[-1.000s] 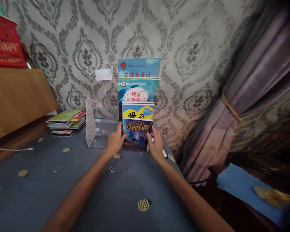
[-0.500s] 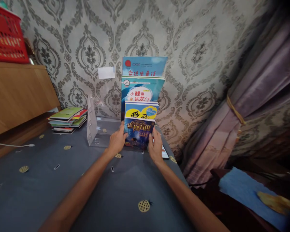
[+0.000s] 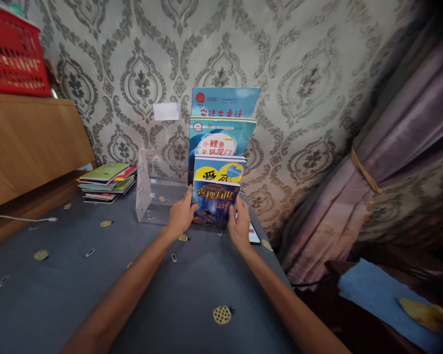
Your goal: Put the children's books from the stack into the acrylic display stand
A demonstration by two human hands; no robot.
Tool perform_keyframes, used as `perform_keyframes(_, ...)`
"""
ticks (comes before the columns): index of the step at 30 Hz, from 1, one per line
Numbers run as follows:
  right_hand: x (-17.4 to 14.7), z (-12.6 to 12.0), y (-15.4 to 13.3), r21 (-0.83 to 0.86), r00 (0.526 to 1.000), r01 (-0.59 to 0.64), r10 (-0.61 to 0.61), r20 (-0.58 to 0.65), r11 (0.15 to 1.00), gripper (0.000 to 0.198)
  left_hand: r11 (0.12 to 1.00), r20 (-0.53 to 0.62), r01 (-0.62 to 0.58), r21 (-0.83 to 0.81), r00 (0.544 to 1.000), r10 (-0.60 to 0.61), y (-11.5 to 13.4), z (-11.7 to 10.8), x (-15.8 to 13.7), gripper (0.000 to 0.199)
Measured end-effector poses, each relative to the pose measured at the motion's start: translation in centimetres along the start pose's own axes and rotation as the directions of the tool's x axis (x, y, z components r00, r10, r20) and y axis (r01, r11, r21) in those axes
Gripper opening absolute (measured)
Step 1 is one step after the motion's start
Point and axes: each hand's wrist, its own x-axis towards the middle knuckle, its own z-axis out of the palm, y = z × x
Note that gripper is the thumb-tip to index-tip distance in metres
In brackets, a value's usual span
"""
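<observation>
A dark blue book (image 3: 213, 205) with gold lettering stands upright in the front tier of a clear acrylic book rack (image 3: 161, 196). My left hand (image 3: 182, 214) grips its left edge, and my right hand (image 3: 239, 221) holds the right edge, thumbs toward the cover. Behind it rise a blue-and-yellow book (image 3: 203, 169), a teal book (image 3: 221, 129) and, at the back, a light blue book (image 3: 225, 101), stepped one above another. The left half of the rack holds no books; a white label (image 3: 166, 111) is at its top. My fingertips behind the front book are hidden.
A stack of books (image 3: 105, 178) lies left of the rack. A phone (image 3: 254, 233) is partly hidden beside my right hand. A white cable (image 3: 22, 218) runs along the left, below a wooden cabinet (image 3: 29, 137) bearing a red basket (image 3: 15, 54). A curtain (image 3: 339, 211) hangs at right.
The view has shifted slightly, so everything sits a little farther right. Both hands keep the same hold on the dark blue book, which stays in the front tier.
</observation>
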Motion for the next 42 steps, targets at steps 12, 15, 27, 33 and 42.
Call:
perform_keyframes(12,-0.2,-0.6,0.0,0.051,1.000,-0.002,0.000,0.023,0.999,0.050,0.998,0.036,-0.025,0.054,0.999,0.023,-0.5,-0.3,0.1,0.065)
perform_keyframes(15,-0.3,-0.7,0.2,0.078,0.999,-0.023,0.021,0.028,0.997,0.051,0.997,0.052,-0.014,0.078,0.999,0.010,-0.4,-0.7,0.1,0.065)
perform_keyframes(27,-0.6,-1.1,0.6,0.097,0.998,-0.048,0.045,0.037,0.994,0.052,0.993,0.060,-0.008,0.114,0.998,0.001,-0.4,-1.0,0.1,0.064)
perform_keyframes(33,-0.8,-1.2,0.4,0.096,0.999,-0.043,0.041,0.025,0.994,0.050,0.994,0.061,0.003,0.113,0.998,-0.010,-0.5,-1.4,-0.1,0.069)
perform_keyframes(42,-1.2,-1.8,-0.6,0.099,0.997,-0.064,0.059,0.050,0.993,0.049,0.994,0.073,-0.009,0.112,0.997,0.001,-0.8,-2.0,-1.0,0.069)
